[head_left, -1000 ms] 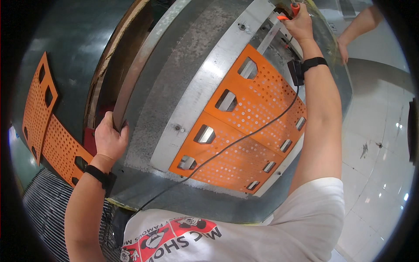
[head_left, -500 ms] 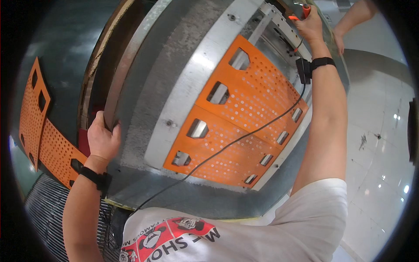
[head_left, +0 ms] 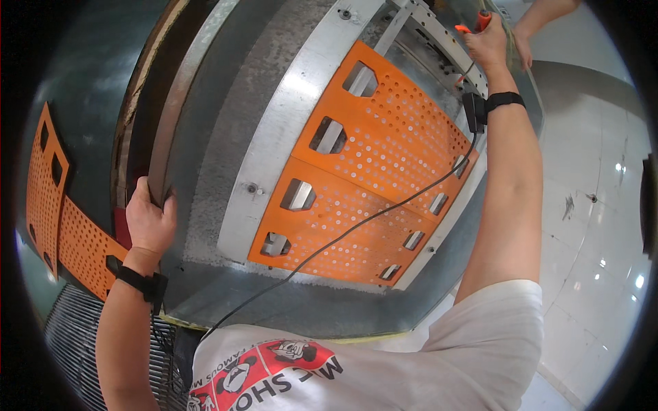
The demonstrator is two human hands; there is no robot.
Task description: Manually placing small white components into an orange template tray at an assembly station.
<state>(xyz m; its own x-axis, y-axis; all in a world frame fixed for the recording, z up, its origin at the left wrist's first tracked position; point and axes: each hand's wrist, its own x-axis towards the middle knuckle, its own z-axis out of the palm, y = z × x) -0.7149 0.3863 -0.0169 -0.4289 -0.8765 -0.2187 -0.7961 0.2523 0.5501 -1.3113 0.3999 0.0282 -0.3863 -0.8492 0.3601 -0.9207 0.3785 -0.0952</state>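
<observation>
Fingers curled round its lower end, my left hand [head_left: 151, 220] grips the edge of a long curved metal rim [head_left: 179, 109]. At the upper right my right hand [head_left: 488, 46] is closed round a tool with orange handles [head_left: 484, 22]; its working end is hidden. Below that hand runs a silver frame [head_left: 445, 48] with bolt holes. Between my hands, two orange perforated panels [head_left: 384, 130] lie side by side on a metal framework, with cut-out windows along their edges. A pale metal strip [head_left: 274, 137] with bolts borders them on the left.
Two more orange perforated panels [head_left: 45, 195] lie overlapping at the far left, above a ribbed grille [head_left: 103, 335]. A black cable [head_left: 343, 236] crosses the mounted panels to my right wrist. Another person's hand [head_left: 524, 44] is at the upper right, beside pale floor tiles [head_left: 582, 226].
The panels and frame have shifted slightly left and up in view. My left hand keeps its grip on the rim, and the orange-handled tool stays in my right hand.
</observation>
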